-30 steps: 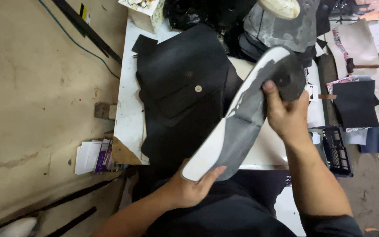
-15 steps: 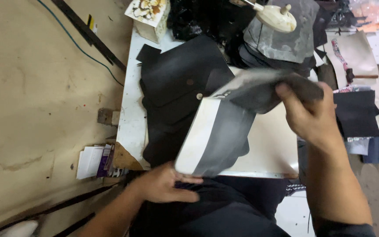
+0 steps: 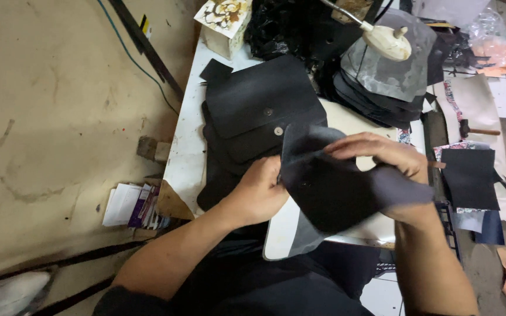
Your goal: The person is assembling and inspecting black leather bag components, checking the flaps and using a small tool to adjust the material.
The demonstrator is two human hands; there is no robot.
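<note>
black flap between both hands

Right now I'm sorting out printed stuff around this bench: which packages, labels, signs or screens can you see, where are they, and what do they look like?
Small box: far left corner of the white worktable, square, cream with brown and yellow patterned top.
Stack of cards or packets: on the floor left of the table, flat, white and purple.
Yellow-and-black label: on the dark bar on the floor, top left, small.
No signs or screens visible.
</note>
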